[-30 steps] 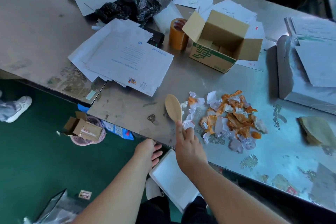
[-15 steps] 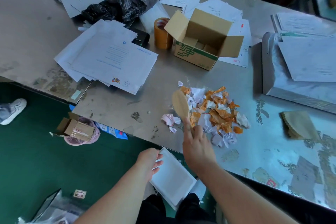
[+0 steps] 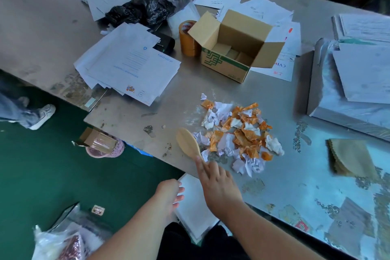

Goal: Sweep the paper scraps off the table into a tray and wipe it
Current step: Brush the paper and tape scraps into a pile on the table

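A heap of crumpled orange and white paper scraps point(image 3: 238, 135) lies on the metal table point(image 3: 147, 120) near its front edge. My right hand point(image 3: 217, 186) grips the handle of a wooden brush point(image 3: 187, 142), whose oval head rests against the left side of the heap. Below the table edge my left hand point(image 3: 168, 196) holds a white tray point(image 3: 196, 209) by its left rim, just under the brush. A tan folded cloth point(image 3: 350, 158) lies on the table to the right of the heap.
An open cardboard box point(image 3: 234, 48) and a roll of tape point(image 3: 187, 38) stand behind the scraps. Stacked envelopes point(image 3: 128, 63) lie to the left, a black bag point(image 3: 143, 9) behind them. A wrapped package point(image 3: 348, 82) sits at right. A pink basket point(image 3: 105, 148) stands on the green floor.
The brush swept back down to the heap's left side, pulling the stray scraps in. The heap now sits a little nearer the table edge. My left hand keeps the tray under the edge.
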A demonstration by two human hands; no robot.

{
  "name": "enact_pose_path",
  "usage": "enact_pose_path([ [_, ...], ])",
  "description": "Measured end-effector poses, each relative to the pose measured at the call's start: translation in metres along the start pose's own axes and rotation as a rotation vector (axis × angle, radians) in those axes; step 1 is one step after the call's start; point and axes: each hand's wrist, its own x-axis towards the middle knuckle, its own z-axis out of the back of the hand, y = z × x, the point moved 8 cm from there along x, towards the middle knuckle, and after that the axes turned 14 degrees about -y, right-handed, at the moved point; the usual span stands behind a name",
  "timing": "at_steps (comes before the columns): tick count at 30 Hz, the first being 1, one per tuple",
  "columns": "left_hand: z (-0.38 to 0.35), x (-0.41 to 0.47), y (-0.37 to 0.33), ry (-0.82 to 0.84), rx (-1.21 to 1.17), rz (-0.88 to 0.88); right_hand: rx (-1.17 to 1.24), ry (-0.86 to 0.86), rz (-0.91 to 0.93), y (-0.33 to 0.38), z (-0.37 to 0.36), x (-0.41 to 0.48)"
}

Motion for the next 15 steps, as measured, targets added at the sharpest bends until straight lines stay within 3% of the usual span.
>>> enact_pose_path([
  [6,-0.04,-0.02,0.01,0.051,-0.078,-0.016,0.01,0.034,-0.071,-0.049,0.005,-0.009],
  [10,-0.069,-0.026,0.013,0.051,-0.137,-0.06,0.074,-0.115,-0.071,-0.071,0.015,-0.015],
  [15,-0.091,-0.034,0.028,0.076,-0.154,0.037,0.181,-0.254,0.032,-0.076,0.026,-0.022],
])
